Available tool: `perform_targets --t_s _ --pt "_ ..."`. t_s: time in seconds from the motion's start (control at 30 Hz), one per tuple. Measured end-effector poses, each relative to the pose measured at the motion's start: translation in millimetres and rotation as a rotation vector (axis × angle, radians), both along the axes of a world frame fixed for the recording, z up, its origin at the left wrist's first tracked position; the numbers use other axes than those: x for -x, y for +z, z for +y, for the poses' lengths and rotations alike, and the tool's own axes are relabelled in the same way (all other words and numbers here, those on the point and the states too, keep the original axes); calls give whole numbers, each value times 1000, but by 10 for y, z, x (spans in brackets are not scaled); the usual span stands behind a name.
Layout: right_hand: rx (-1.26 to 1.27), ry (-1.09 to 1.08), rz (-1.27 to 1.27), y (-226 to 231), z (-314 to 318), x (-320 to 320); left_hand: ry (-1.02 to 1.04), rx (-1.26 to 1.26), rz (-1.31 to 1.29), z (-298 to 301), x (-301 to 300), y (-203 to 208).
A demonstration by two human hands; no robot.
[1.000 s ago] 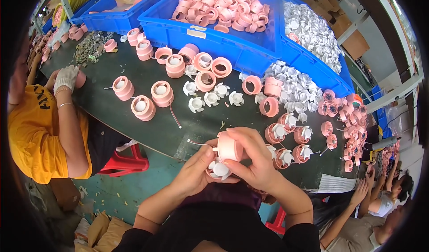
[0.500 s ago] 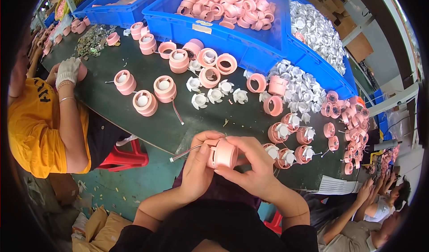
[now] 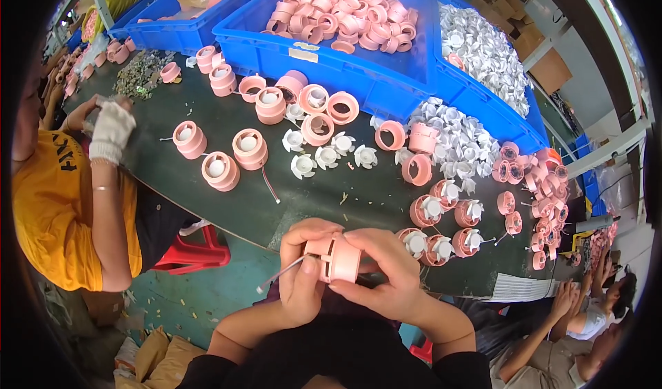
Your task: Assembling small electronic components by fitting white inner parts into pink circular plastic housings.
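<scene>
Between both hands, close to my body, is a pink round plastic housing point(image 3: 339, 259) with slots in its side. A thin cable with a small white plug point(image 3: 261, 290) sticks out of it to the left. My left hand point(image 3: 303, 272) grips its left side, the thumb by the slots where the cable comes out. My right hand point(image 3: 389, 272) wraps the right side with thumb and fingers. Beyond them on the dark table stand pink housings with white round centres point(image 3: 249, 148). White fan wheels point(image 3: 303, 166) lie beside them. At right, several pink housings hold white fan wheels point(image 3: 440, 250).
Blue bins along the back hold pink rings point(image 3: 345, 10) and white fan wheels point(image 3: 483, 44). Loose white wheels point(image 3: 455, 141) are heaped before them. A co-worker in a yellow shirt point(image 3: 62, 210) works at left near a red stool point(image 3: 196, 251). White sheets point(image 3: 520, 287) lie at the right edge.
The housing in my hands has shifted slightly downward and left, still held by both. The co-worker's gloved hand at left has moved and no longer shows a pink part.
</scene>
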State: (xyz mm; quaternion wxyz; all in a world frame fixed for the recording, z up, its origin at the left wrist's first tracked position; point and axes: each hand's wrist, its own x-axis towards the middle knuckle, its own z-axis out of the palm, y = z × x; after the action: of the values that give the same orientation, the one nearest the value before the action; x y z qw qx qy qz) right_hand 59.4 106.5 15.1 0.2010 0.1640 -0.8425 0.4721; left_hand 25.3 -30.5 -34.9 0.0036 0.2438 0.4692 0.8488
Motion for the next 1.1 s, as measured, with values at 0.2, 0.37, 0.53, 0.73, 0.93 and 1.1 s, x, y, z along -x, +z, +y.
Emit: perform_targets --t_s 0.2,0.37,0.53,0.73,0.93,1.1 --pt "4 44 80 52 -10 -38 115 14 181 -12 11 2" --pt "35 65 72 15 -31 -57 124 10 191 -29 -1 -27" --pt "40 83 58 6 -33 -57 159 39 246 -44 -12 -58" --pt "-3 83 84 45 -47 -37 131 175 236 -111 -13 -10" --pt "16 79 63 25 -45 -52 166 191 253 -107 -17 5" --pt "-3 98 64 69 -48 -35 145 203 264 -137 -13 19"
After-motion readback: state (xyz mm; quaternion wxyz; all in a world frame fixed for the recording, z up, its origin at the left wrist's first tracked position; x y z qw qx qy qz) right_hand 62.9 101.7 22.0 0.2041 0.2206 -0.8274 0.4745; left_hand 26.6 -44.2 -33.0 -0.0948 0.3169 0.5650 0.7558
